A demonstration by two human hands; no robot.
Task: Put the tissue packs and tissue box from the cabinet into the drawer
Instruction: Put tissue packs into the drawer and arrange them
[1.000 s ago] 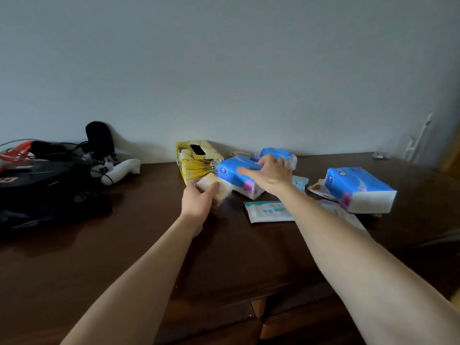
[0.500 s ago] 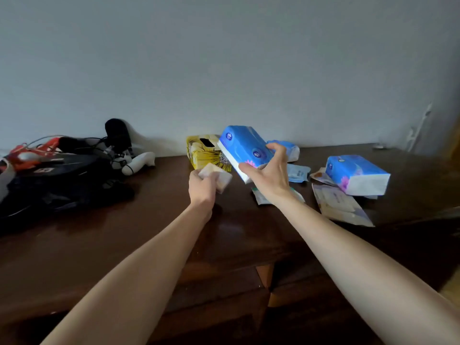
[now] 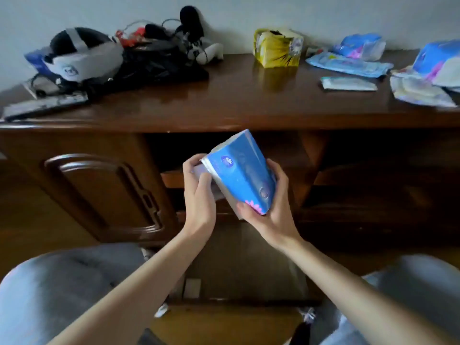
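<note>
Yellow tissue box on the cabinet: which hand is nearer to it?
Right. The right hand is almost directly below the yellow tissue box; the left hand is further left.

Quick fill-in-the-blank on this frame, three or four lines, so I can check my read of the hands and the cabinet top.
1. The right hand grips a ____ tissue pack.
2. The left hand holds a smaller pack, mostly hidden ____ the big one.
3. The yellow tissue box stands on the ____.
4. Both hands are ____ the cabinet top.

Missing words: blue; behind; cabinet top; below
</note>
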